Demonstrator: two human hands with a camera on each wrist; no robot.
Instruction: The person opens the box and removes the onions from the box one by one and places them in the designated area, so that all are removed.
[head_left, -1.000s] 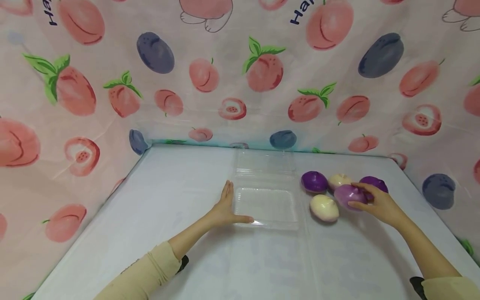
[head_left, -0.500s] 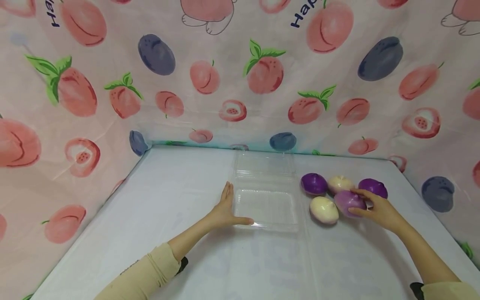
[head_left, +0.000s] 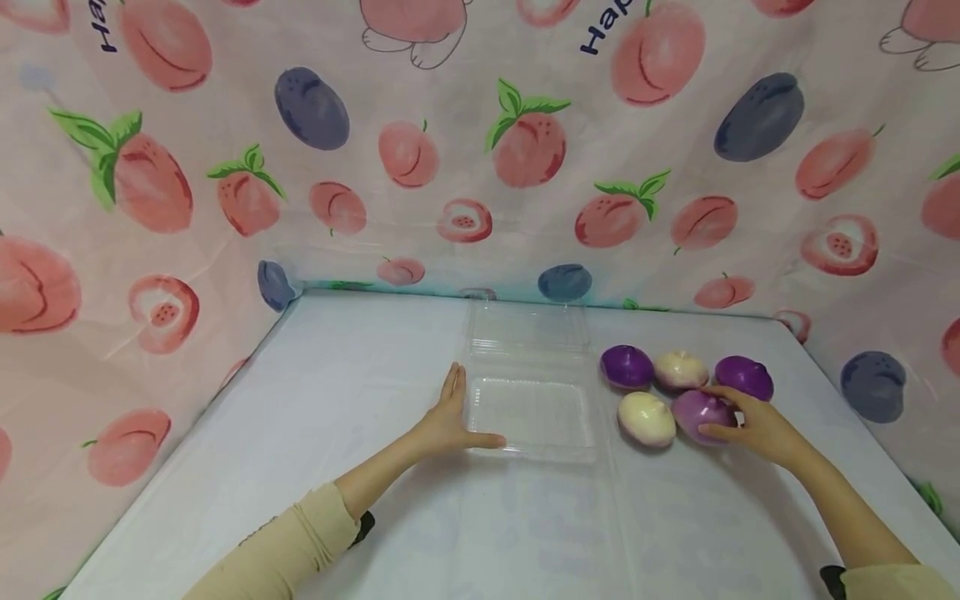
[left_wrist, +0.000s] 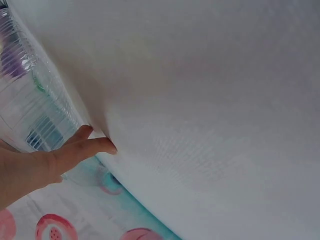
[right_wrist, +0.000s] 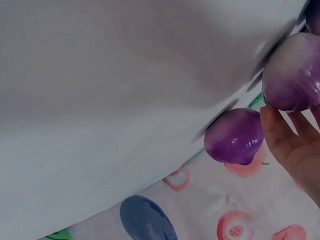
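My right hand [head_left: 761, 429] grips a light purple onion [head_left: 703, 415] at the right, thumb on its near side and fingers on its far side. In the right wrist view this onion [right_wrist: 292, 75] shows close against the fingertips. Around it are a cream onion [head_left: 647, 419] on its left, another cream onion [head_left: 681, 369] behind, and dark purple onions [head_left: 627, 367] [head_left: 744, 377] at back left and back right. A clear plastic box [head_left: 532, 417] lies with its lid [head_left: 529, 323] folded back. My left hand [head_left: 442, 425] rests at the box's left side, fingers straight, thumb along the front rim.
The white tabletop [head_left: 360, 367] ends at a fruit-printed cloth wall [head_left: 465, 167] at the back, with more of that cloth on both sides. The lid reaches close to the back cloth.
My right hand has brought the light purple onion a little nearer to me, down beside the front cream onion. The left hand and the box have stayed put.
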